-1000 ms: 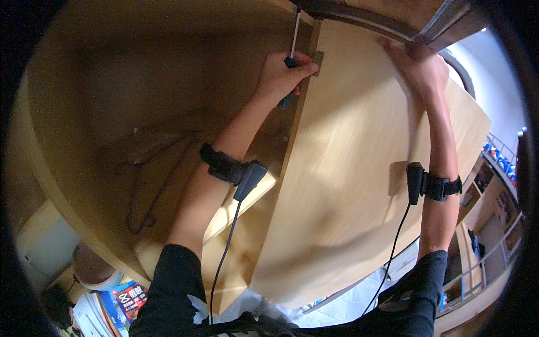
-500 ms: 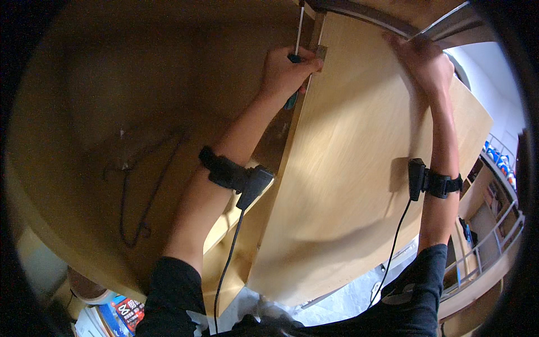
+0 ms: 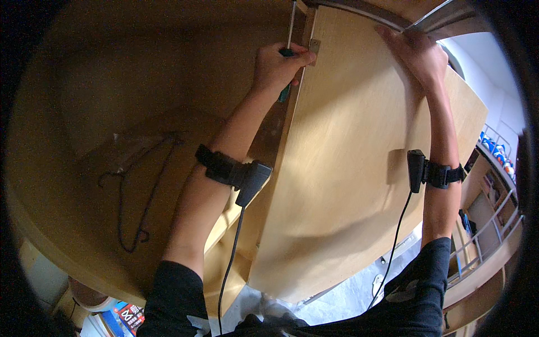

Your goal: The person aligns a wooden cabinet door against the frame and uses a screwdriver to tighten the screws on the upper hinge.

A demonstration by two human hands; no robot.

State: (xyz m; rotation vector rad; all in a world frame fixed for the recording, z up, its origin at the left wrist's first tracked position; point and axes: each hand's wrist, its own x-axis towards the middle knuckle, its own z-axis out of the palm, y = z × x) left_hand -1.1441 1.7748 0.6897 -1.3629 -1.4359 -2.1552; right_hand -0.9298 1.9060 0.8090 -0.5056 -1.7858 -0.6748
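A screwdriver with a dark green handle (image 3: 284, 93) is held in my left hand (image 3: 273, 66), its metal shaft pointing up. The thumb and forefinger of that hand reach a small metal plate (image 3: 315, 47) at the edge of a light wooden door panel (image 3: 342, 151). At the panel's upper edge, my right hand (image 3: 424, 59) grips the wood, its thumb lying along the front face; the other fingers are partly hidden. Black straps with small boxes and cables sit on both forearms.
A dark clothes hanger (image 3: 147, 196) lies inside the shadowed wooden cabinet (image 3: 73, 185) on the left. Books or packages (image 3: 126, 317) stand at lower left. Metal railing (image 3: 488, 236) and shelving fill the right side. Grey flooring (image 3: 348, 286) shows below the panel.
My left hand, the screwdriver and the panel edge appear slightly further left and higher in the picture. Both grips stay the same.
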